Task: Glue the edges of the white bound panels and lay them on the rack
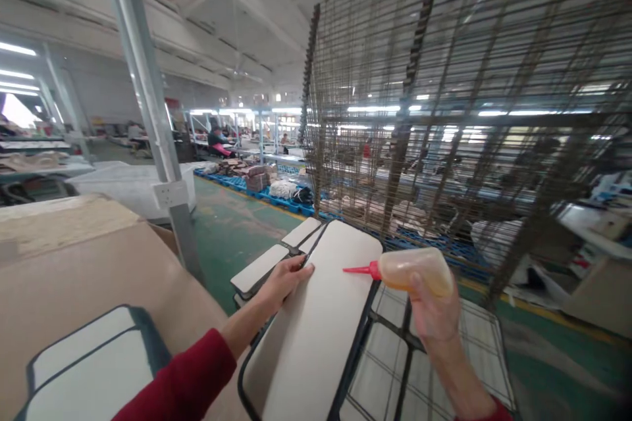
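Note:
A long white panel with dark edging (320, 316) slants up in front of me. My left hand (286, 281) is closed around its left edge, the thumb lying on the white face. My right hand (437, 312) grips a translucent squeeze bottle (417, 268) with yellowish liquid inside. The bottle lies on its side, and its red nozzle (359, 269) points left over the panel's upper right part. Whether the tip touches the face I cannot tell. Behind the panel, smaller white dark-edged pieces (261, 268) show at the left.
Tall wire mesh racks (365, 112) rise at the right. Another white dark-edged piece (93, 368) lies on the tan table (197, 322) at my left. A metal post (148, 79) with a socket box (170, 195) stands beyond it. Blue pallets (237, 179) with stacked goods and distant people are farther back.

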The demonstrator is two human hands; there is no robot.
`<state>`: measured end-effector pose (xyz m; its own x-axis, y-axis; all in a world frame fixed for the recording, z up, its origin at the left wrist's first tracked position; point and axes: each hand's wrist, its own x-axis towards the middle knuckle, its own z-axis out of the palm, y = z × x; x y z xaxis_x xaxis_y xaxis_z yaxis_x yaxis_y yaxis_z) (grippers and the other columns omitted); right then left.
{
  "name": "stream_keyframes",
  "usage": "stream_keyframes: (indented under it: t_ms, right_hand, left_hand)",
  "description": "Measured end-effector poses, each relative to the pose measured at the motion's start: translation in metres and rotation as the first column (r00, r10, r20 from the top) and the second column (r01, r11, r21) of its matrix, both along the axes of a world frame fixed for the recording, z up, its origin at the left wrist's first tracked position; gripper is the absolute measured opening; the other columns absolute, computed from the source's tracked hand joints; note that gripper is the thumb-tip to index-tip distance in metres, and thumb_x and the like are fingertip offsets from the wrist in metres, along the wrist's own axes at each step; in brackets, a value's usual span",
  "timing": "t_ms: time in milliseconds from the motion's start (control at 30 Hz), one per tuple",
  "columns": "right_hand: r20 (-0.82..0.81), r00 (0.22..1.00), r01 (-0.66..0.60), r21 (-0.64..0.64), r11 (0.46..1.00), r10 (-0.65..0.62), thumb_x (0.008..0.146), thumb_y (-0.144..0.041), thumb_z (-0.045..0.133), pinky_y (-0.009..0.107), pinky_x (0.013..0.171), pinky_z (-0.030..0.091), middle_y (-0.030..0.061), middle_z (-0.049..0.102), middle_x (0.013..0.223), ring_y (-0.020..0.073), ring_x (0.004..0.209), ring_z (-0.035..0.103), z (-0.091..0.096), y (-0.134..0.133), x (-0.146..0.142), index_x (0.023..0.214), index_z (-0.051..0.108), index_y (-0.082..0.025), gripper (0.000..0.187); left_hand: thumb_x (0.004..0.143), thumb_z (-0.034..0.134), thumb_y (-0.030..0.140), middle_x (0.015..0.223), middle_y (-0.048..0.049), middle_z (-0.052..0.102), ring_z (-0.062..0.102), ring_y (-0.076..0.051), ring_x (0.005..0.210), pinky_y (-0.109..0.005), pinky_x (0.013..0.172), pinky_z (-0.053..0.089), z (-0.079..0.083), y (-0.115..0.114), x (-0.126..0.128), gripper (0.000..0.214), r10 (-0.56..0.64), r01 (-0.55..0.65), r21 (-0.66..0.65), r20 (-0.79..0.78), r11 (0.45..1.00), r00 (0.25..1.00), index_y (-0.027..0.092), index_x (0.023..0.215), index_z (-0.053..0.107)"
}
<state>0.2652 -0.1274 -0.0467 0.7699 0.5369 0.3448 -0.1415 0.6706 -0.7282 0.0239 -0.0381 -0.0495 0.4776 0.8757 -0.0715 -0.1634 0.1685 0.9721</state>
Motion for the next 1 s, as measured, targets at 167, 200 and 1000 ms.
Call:
stream_keyframes:
  t_ms: [167,200,1000]
  right_hand:
    - [0.015,1.000,0.025,0.011,1.000,-0.026,0.046,-0.034,0.088,0.031,0.073,0.054,-0.0020,0.065,0.083,0.0146,0.074,0.061,0.003,-0.008,0.010,0.095,0.060,-0.021,0.058]
    - [0.020,0.999,0.030,0.012,0.999,-0.031,0.046,-0.034,0.088,0.030,0.074,0.054,-0.0019,0.066,0.084,0.0146,0.075,0.061,0.002,-0.010,0.011,0.095,0.059,-0.021,0.059]
    - [0.254,0.965,-0.050,-0.072,0.996,0.066,0.054,-0.034,0.086,0.027,0.060,0.056,0.0053,0.070,0.089,0.0204,0.071,0.066,-0.069,-0.068,-0.013,0.109,0.061,-0.019,0.062]
  left_hand:
    - [0.059,0.080,0.035,0.080,-0.0061,0.074,0.068,-0.019,0.073,-0.024,0.064,0.049,0.011,-0.008,0.004,0.036,0.069,-0.069,-0.039,-0.001,0.997,0.998,0.015,0.088,0.070]
    - [0.057,0.079,0.029,0.082,-0.0063,0.074,0.068,-0.020,0.073,-0.025,0.065,0.050,0.013,-0.010,0.005,0.036,0.040,-0.040,-0.036,0.006,0.999,0.999,0.015,0.089,0.070]
    - [0.051,0.061,0.014,0.074,-0.0018,0.073,0.064,-0.018,0.058,-0.025,0.053,0.047,0.021,-0.045,0.041,0.043,-0.027,0.032,0.074,-0.070,0.997,0.997,0.018,0.092,0.073]
